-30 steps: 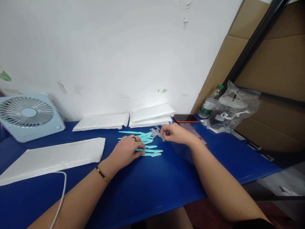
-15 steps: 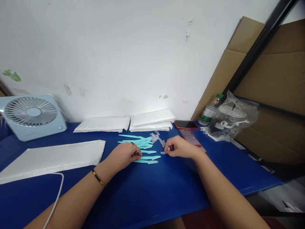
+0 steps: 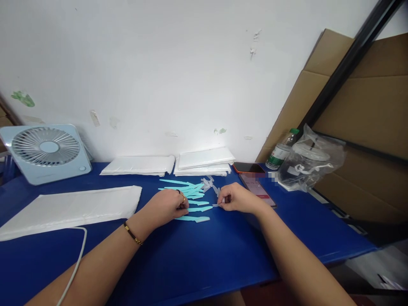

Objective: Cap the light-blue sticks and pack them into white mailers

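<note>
Turquoise plastic blades point(image 3: 188, 193) lie in a loose heap on the blue bench point(image 3: 197, 255), with three laid out singly just in front of it; the middle one of these point(image 3: 200, 208) lies between the two hands; the left hand point(image 3: 167, 207) is curled over its blunt end, fingers closed on it as far as can be seen, while the right hand point(image 3: 237, 198) pinches a small clear cap point(image 3: 216, 205) at the blade's tip; more clear caps point(image 3: 210, 183) sit just behind, touching the heap; to do this well, I judge the blade should be held flat and steady while the cap goes on straight along its length, not at an angle; further out lie white padded sleeves point(image 3: 73, 206), two more stacks point(image 3: 204, 160) by the wall, two phones point(image 3: 255, 180), a bottle point(image 3: 282, 148), a bagged cup point(image 3: 310, 161) and a desk fan point(image 3: 46, 153).
</note>
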The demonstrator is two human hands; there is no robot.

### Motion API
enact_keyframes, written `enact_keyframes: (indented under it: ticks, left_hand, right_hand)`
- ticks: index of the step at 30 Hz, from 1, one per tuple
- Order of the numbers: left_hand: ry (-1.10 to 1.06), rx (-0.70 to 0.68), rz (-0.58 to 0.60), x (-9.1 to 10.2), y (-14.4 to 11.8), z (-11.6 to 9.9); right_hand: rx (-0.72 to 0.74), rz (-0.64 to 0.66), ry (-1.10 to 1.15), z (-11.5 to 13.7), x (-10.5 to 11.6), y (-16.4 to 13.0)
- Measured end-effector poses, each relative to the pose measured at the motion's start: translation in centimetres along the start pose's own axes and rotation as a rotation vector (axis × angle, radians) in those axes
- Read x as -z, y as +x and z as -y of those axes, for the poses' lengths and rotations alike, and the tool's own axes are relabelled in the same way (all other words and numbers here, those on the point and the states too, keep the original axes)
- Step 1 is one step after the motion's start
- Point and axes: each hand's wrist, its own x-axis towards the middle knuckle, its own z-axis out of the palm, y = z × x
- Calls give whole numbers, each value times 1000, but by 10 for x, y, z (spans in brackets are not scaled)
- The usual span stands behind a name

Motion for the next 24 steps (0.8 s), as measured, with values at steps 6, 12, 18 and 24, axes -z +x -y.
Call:
enact_keyframes:
  ticks: [6,12,18,24]
  left_hand:
    - [148,-20,-27,0,2,-5]
    - [147,-11,-65,-1,3,-4]
    - [77,-33,-46,-1,2,-10]
    - [-9,-39,-12,-1,0,-10]
  right_hand:
    - [17,14,2,3,0,0]
    - [31,5,-2,3,-1,1]
    - [76,10,-13,12,-9,6]
    - [61,-14,9,8,-1,3]
